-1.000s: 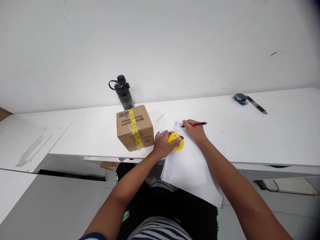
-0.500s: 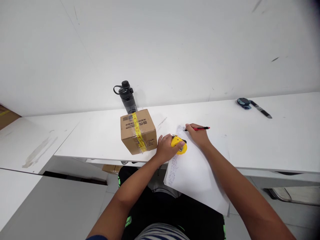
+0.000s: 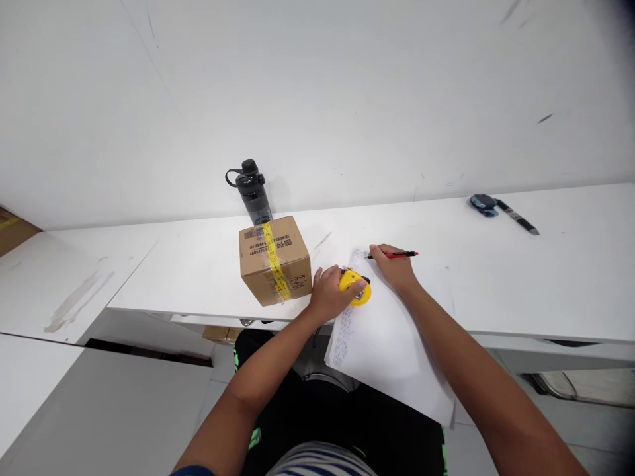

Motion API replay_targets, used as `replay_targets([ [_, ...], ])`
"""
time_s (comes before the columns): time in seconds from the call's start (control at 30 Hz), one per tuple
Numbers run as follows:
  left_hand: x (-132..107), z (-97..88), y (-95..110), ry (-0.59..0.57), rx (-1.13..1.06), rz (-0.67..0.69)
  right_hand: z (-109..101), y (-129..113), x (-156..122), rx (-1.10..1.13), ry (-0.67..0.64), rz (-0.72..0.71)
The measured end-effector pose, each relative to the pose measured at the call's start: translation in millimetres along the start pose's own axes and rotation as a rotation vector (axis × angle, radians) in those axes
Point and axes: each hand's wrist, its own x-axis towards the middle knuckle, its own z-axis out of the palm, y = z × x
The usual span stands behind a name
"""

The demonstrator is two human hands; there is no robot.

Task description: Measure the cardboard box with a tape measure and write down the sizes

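Observation:
My left hand [image 3: 331, 291] is closed around a yellow tape measure [image 3: 355, 285] that rests on a white sheet of paper [image 3: 391, 344]. My right hand [image 3: 393, 267] grips a red pen [image 3: 397, 254] with its tip down at the sheet's far corner. A column of small handwriting runs along the paper's left edge. The sheet hangs partly over the front edge of the white table [image 3: 496, 277]. A cardboard box [image 3: 275, 259] with a yellow tape strip stands just left of my left hand.
A dark water bottle [image 3: 253, 192] stands behind the box against the wall. At the far right lie a small blue device [image 3: 483, 203] and a black pen [image 3: 518, 217]. A lower white surface [image 3: 59, 284] adjoins at the left. My lap is below the table edge.
The view shifted a little between the earliest frame and the later ones. Both hands keep their grips and places; the pen stays at the sheet's corner.

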Motion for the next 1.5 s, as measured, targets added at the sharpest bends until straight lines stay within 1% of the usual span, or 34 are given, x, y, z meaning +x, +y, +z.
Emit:
replay_targets([
  [0.17, 0.2, 0.3, -0.8, -0.012, 0.004, -0.008, 0.0, 0.1, 0.4, 0.0, 0.002, 0.002],
  [0.33, 0.5, 1.6, -2.1, -0.027, -0.004, -0.037, 1.6, 0.6, 0.4, -0.005, 0.042, -0.003],
  [0.43, 0.5, 1.5, -1.8, -0.026, 0.004, -0.046, 1.6, 0.4, 0.5, -0.007, 0.025, -0.008],
  [0.5, 0.2, 1.1, -1.3, -0.022, 0.006, -0.037, 1.3, 0.5, 0.5, -0.001, 0.013, -0.007],
  [0.67, -0.5, 0.7, -1.0, 0.003, -0.016, 0.001, 1.8, 1.1, 0.6, 0.01, 0.041, 0.011],
  [0.8, 0.0, 1.6, -2.0, 0.002, -0.015, 0.006, 0.8, 0.4, -0.8, 0.019, 0.023, 0.007],
  [0.93, -0.3, 1.9, -2.9, -0.002, -0.013, -0.022, -1.2, -1.2, -3.8, 0.039, 0.088, 0.02],
  [1.03, -2.0, 1.0, -3.0, 0.008, -0.031, -0.008, -0.3, -0.9, -5.4, 0.099, 0.122, 0.01],
  [1.17, -4.7, 0.3, -4.3, 0.025, -0.046, 0.018, 2.2, 0.0, -6.0, 0.141, 0.082, -0.02],
  [1.33, -7.4, -0.5, -6.3, 0.03, -0.047, 0.012, 3.9, 0.5, -7.5, 0.105, 0.061, 0.013],
  [1.5, -9.6, -2.4, -5.6, 0.027, -0.068, 0.012, 5.7, 2.2, -8.5, 0.092, 0.045, -0.051],
])
